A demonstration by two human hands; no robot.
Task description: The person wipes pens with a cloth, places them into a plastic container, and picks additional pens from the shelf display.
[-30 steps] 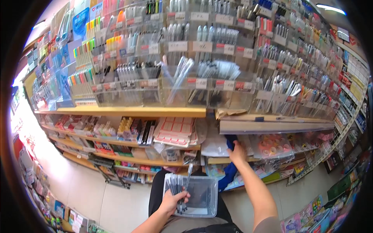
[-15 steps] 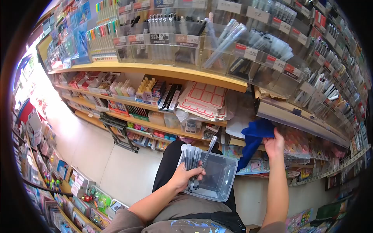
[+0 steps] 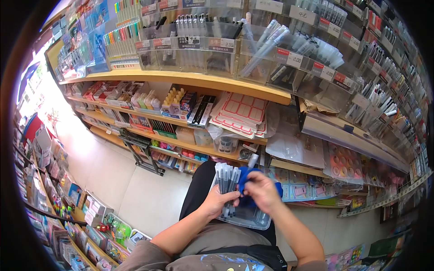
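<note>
A bunch of capped pens (image 3: 226, 175) stands upright in my left hand (image 3: 217, 202), its fingers wrapped round their lower part. Close beside it, my right hand (image 3: 264, 193) pinches a blue cloth (image 3: 244, 177), which touches one pen (image 3: 253, 161) held apart from the bunch. Part of that pen is covered by the cloth and fingers. Beneath both hands a clear plastic box (image 3: 253, 221) rests on my lap, partly hidden by the hands and the cloth.
Ahead, clear pen racks (image 3: 190, 63) with price tags rise above a wooden shelf edge (image 3: 181, 79). Red-bordered label sheets (image 3: 239, 110) lie on the shelf below. A folded black metal stand (image 3: 141, 153) leans at the lower shelves. Goods racks (image 3: 86, 239) line the left side.
My right hand has come down and left from near the shelf, bringing the blue cloth over to the single pen. My left hand still holds the bunch.
</note>
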